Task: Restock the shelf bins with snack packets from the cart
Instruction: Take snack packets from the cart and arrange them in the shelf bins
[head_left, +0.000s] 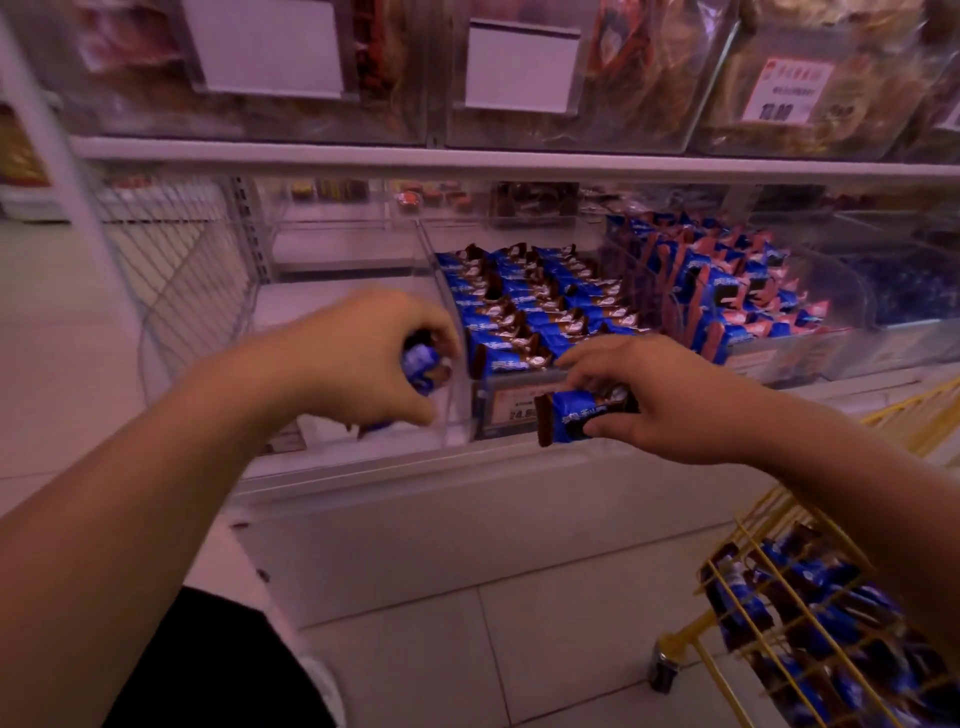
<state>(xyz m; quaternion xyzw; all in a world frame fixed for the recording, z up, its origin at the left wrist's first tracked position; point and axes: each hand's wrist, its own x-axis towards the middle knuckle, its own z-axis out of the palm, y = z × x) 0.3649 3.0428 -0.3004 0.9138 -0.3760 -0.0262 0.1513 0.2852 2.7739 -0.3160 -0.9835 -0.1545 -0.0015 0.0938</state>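
Clearly both hands are loaded and working at the front of the shelf. The left hand is curled round a blue snack packet, fingers closed over it, and hovers above the clear bin at 10 o'clock, which looks almost bare. The right hand pinches a second blue packet between thumb and fingers, holding it flat just in front of the filled bin at 12 o'clock, where matching packets lie in neat overlapping rows. A further bin at 1 o'clock holds blue and pink packets standing on edge. More stock waits in the yellow wire cart at 4 o'clock, its blue packets piled loosely behind the bars.

These packets appear light and soft, thin film wrapping round something biscuit-like, so I judge the contents to be crushable under a hard squeeze. The film looks glossy and probably a little slick. A good hold would be across the flat middle, thumb under and fingers over, as the right hand has it, rather than by the crimped brown end seals, which may flex and let the packet swing. Laying each one down flat should keep the rows tidy and avoid cracking what is inside.
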